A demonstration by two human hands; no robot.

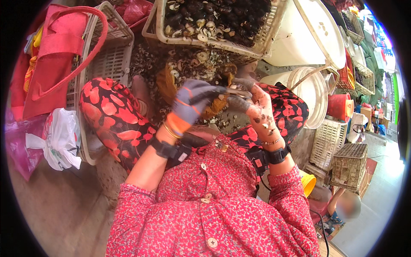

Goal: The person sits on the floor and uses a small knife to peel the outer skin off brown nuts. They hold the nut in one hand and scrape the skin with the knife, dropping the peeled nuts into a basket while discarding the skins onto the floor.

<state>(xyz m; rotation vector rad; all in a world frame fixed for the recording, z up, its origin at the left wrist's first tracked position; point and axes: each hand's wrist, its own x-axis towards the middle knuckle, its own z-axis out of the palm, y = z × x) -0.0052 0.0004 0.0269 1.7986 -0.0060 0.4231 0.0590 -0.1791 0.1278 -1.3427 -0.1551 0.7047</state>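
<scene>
My left hand point(192, 101) wears a grey-and-black glove with an orange cuff. Its blurred fingertips reach a slim, brownish, blade-like object point(239, 92); whether they grip it is unclear. My right hand point(258, 98) has dark coverings on thumb and forefinger, which pinch around that object. Dark and pale scraps cling to its wrist. Below both hands, a yellow-orange bag or sack point(165, 80) holds a heap of pale and dark peelings point(202, 62). Beyond it stands a plastic crate point(212, 43) full of dark, rounded pieces point(224, 16), possibly water chestnuts, with cream-coloured scraps on top.
At left a red bag point(57, 64) and a knotted white plastic bag point(61, 138) lie by a plastic crate point(110, 64). White buckets point(308, 96) stand at right, beyond my knee. Farther right are stacked crates point(350, 163) and another person point(337, 205).
</scene>
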